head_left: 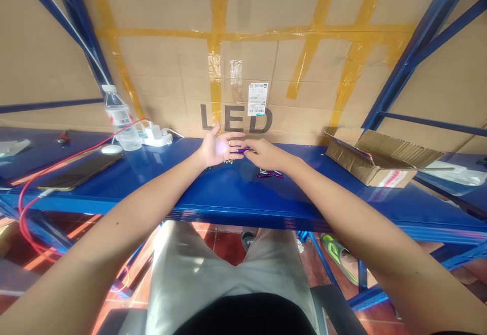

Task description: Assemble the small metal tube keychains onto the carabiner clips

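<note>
Purple item (240, 151) in right hand (263, 154), left hand (215, 148) spread, carabiners (270, 174) nearby, bottle (122, 121), carton (349, 163)

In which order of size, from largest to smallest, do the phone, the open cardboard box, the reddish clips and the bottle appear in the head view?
1. Open cardboard box
2. Bottle and phone: too alike to rank
3. Reddish clips

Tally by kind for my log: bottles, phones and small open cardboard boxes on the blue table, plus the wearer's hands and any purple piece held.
Bottle: 1
Phone: 1
Small open cardboard box: 1
Left hand and right hand: 2
Purple piece in the right hand's fingers: 1
Total: 6
</note>
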`<state>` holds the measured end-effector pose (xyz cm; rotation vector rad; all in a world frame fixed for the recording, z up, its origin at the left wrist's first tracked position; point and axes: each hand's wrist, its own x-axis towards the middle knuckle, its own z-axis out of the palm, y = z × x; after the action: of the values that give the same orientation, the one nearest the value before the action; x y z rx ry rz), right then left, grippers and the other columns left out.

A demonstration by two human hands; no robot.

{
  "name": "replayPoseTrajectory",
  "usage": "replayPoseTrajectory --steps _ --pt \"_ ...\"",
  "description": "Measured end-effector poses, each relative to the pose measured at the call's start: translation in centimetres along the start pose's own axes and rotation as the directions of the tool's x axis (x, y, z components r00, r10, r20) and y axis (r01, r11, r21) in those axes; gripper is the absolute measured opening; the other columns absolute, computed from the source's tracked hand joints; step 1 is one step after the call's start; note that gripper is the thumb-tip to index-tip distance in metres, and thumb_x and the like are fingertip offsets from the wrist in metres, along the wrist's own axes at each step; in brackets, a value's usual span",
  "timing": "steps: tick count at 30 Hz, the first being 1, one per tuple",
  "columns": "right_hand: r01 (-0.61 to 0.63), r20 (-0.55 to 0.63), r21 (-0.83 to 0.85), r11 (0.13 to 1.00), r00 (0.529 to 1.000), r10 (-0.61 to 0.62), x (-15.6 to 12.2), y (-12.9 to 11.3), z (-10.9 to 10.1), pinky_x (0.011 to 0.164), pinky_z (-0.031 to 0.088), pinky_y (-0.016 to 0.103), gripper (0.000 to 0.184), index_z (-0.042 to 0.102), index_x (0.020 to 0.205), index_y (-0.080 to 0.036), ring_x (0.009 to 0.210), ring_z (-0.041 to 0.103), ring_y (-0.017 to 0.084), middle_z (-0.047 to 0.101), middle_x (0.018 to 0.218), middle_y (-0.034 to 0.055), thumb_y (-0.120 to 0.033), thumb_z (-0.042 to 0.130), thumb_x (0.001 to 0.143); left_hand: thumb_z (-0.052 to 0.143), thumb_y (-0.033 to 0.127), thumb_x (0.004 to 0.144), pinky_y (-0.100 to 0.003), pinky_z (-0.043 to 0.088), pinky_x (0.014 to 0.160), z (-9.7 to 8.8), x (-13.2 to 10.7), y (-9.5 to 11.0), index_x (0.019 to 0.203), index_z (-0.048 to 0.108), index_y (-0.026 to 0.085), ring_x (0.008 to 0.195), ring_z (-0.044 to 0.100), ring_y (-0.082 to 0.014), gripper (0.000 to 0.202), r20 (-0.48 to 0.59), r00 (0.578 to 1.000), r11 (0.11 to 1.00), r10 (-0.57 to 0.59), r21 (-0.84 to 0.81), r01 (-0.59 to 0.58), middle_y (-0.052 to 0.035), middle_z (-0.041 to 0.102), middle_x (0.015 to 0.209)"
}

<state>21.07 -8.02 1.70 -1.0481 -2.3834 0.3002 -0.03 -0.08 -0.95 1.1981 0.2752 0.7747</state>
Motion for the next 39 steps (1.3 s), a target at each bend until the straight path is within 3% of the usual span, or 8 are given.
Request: replayPoseTrajectory --steps 7,19,28,39 --pt "0.031 -0.014 0.003 1.0 0.999 -0.031 -0.1 0.5 -0.1 0.077 0.047 0.032 0.038 0.075 0.117 -0.02 0.081 0.065 0.019 0.076 0.103 0.0076 -0.011 0.045 0.094 0.02 0.081 0.095 -0.05 0.058 0.088 0.1 0.1 0.0 0.123 0.068 0.011 0.099 0.073 -0.0322 0.089 -0.022 1.0 1.0 -0.006 0.009 0.006 -0.0209 0.076 0.106" --pt "-0.01 -0.017 0.009 1.0 1.0 0.01 -0.3 -0.4 -0.5 0.071 0.047 0.03 0.033 0.078 0.114 -0.018 0.077 0.065 0.018 0.078 0.102 0.008 -0.014 0.051 0.095 0.018 0.078 0.097 -0.05 0.058 0.087 -0.1 0.1 0.0 0.123 0.067 0.009 0.1 0.074 -0.0337 0.088 0.006 1.0 0.999 -0.029 -0.036 0.029 -0.0232 0.075 0.11" --pt "-0.048 -0.029 -0.038 0.998 0.998 0.047 -0.2 -0.7 -0.5 0.061 0.04 0.029 0.039 0.08 0.12 -0.018 0.061 0.055 0.013 0.078 0.086 0.0059 -0.013 0.055 0.091 0.014 0.076 0.098 -0.052 0.057 0.089 -0.2 0.2 0.0 0.126 0.065 0.007 0.102 0.073 -0.0348 0.091 0.067 0.996 0.998 -0.052 -0.03 0.054 -0.0259 0.074 0.114" --pt "-0.089 -0.052 -0.016 0.996 0.995 0.088 -0.1 -0.3 -0.5 0.059 0.039 0.03 0.032 0.082 0.112 -0.019 0.058 0.052 0.013 0.075 0.078 0.0042 -0.02 0.056 0.093 0.021 0.08 0.095 -0.049 0.058 0.086 0.2 0.3 -0.3 0.122 0.068 0.009 0.102 0.074 -0.035 0.09 0.006 0.999 0.999 -0.045 0.019 0.045 -0.0258 0.074 0.117"
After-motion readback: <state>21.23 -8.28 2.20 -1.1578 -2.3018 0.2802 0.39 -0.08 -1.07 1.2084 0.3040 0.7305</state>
